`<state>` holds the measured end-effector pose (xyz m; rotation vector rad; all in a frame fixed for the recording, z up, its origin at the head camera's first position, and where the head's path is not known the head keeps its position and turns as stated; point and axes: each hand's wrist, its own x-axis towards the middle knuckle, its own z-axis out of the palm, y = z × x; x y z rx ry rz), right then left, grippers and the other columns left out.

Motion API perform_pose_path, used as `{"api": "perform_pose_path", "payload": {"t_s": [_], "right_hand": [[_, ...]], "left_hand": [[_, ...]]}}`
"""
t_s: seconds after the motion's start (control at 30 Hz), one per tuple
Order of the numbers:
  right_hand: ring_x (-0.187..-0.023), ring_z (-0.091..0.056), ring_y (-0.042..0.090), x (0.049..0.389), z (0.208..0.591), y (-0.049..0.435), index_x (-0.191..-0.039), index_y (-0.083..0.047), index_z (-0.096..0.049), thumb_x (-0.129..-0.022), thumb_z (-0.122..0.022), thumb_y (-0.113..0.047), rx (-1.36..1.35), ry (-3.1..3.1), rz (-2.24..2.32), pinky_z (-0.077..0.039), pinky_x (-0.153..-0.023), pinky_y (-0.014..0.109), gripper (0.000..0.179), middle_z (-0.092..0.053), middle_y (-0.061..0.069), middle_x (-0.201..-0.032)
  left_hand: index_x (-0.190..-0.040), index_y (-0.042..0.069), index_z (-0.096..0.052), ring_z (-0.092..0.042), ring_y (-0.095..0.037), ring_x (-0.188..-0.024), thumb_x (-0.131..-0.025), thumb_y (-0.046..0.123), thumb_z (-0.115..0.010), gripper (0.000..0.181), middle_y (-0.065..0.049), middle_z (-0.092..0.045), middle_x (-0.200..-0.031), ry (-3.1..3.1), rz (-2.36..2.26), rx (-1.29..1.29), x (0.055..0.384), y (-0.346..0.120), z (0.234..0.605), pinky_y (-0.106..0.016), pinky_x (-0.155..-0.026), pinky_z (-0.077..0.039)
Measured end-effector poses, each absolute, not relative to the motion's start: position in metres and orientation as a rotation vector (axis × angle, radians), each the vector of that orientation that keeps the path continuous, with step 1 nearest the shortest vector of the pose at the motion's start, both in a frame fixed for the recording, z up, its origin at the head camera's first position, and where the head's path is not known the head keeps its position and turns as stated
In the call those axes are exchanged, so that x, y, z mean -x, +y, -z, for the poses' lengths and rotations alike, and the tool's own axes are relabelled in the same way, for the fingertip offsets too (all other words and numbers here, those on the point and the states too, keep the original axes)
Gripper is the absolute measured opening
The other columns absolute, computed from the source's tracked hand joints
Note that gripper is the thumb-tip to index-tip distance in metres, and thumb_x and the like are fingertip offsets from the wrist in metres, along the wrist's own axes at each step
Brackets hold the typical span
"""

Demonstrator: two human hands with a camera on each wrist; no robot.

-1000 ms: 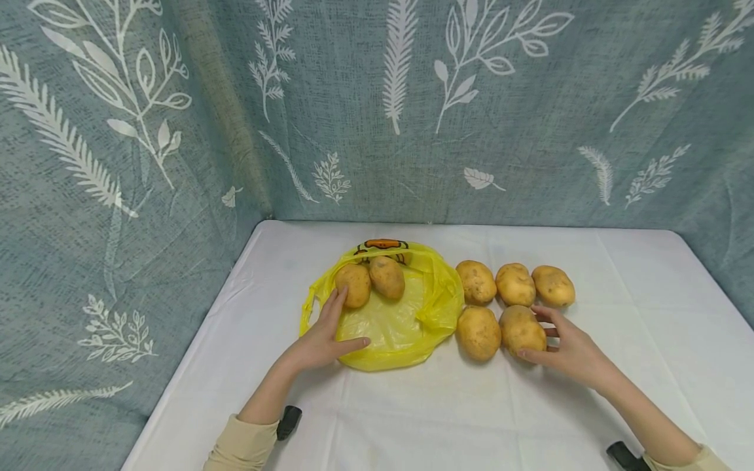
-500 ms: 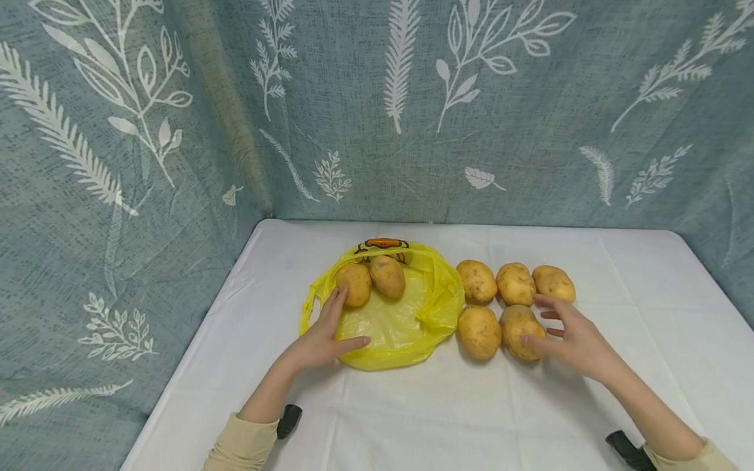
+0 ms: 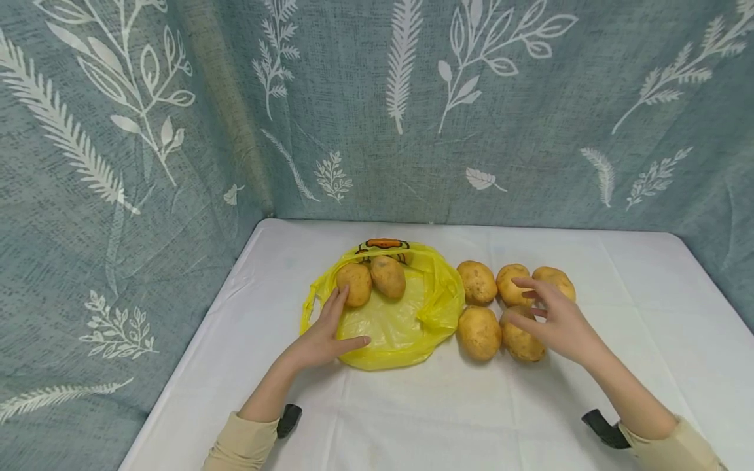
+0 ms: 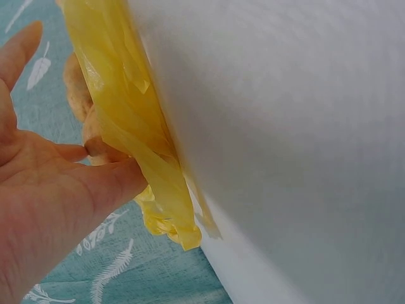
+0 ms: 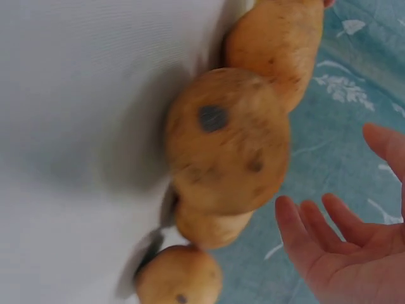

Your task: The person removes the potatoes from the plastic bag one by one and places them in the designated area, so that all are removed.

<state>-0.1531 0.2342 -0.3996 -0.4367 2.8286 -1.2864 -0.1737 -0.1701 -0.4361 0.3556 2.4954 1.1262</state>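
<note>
A yellow plastic bag (image 3: pixel 385 333) lies open on the table with a potato (image 3: pixel 355 280) and another potato (image 3: pixel 389 277) inside. My left hand (image 3: pixel 319 339) rests at the bag's left edge. Its fingers are extended by the nearer potato, its thumb lies over the bag's rim, and the left wrist view shows the thumb against the yellow plastic (image 4: pixel 117 76). My right hand (image 3: pixel 561 324) hovers above a front-row potato (image 3: pixel 526 345), fingers spread and holding nothing. In the right wrist view a gap separates the hand (image 5: pixel 345 253) from the large potato (image 5: pixel 228 145).
Beside that potato sits another front-row potato (image 3: pixel 479 333), close to the bag's right side. Behind them stands a row of potatoes: one left (image 3: pixel 476 282), one middle (image 3: pixel 510 280), one right (image 3: pixel 556 280). A white cloth (image 3: pixel 424 418) covers the table; a blue-green patterned curtain (image 3: pixel 424 163) hangs behind.
My right hand has come off the front-row potato at its right side and moved up and left over it. The potato stays in place. The left hand keeps its position.
</note>
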Motion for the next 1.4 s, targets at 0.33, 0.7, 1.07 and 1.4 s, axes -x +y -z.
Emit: {"api": "perform_pose_path", "payload": {"t_s": [0.33, 0.7, 1.07, 1.4], "right_hand": [[-0.125, -0.047, 0.039, 0.174, 0.386, 0.201, -0.141, -0.004, -0.046, -0.092, -0.070, -0.029, 0.481, 2.759, 1.302, -0.047, -0.095, 0.049, 0.061, -0.043, 0.019, -0.141], [-0.125, -0.047, 0.036, 0.195, 0.375, 0.161, -0.144, -0.006, -0.043, -0.093, -0.069, -0.023, 0.579, 2.691, 1.284, -0.045, -0.098, 0.049, 0.060, -0.044, 0.018, -0.143], [-0.126, -0.049, 0.033, 0.207, 0.370, 0.125, -0.143, -0.006, -0.044, -0.091, -0.070, -0.028, 0.622, 2.644, 1.285, -0.045, -0.099, 0.047, 0.062, -0.044, 0.013, -0.145], [-0.124, -0.049, 0.034, 0.222, 0.369, 0.102, -0.142, -0.004, -0.045, -0.090, -0.071, -0.024, 0.647, 2.617, 1.226, -0.048, -0.095, 0.045, 0.061, -0.045, 0.016, -0.143]], "left_hand": [[-0.156, 0.012, 0.010, 0.004, -0.041, -0.146, -0.093, 0.036, -0.066, 0.102, -0.020, 0.016, -0.159, 2.494, -1.130, -0.357, 0.173, -0.170, 0.435, -0.061, -0.112, -0.011], [-0.156, 0.014, 0.010, 0.003, -0.039, -0.146, -0.093, 0.036, -0.067, 0.103, -0.018, 0.017, -0.160, 2.493, -1.125, -0.349, 0.173, -0.170, 0.435, -0.060, -0.113, -0.012], [-0.157, 0.015, 0.010, 0.001, -0.041, -0.146, -0.092, 0.039, -0.067, 0.104, -0.018, 0.017, -0.160, 2.499, -1.120, -0.359, 0.172, -0.171, 0.437, -0.061, -0.112, -0.013], [-0.157, 0.015, 0.010, -0.001, -0.043, -0.145, -0.091, 0.040, -0.068, 0.104, -0.018, 0.017, -0.160, 2.504, -1.118, -0.352, 0.173, -0.171, 0.437, -0.063, -0.111, -0.014]]}}
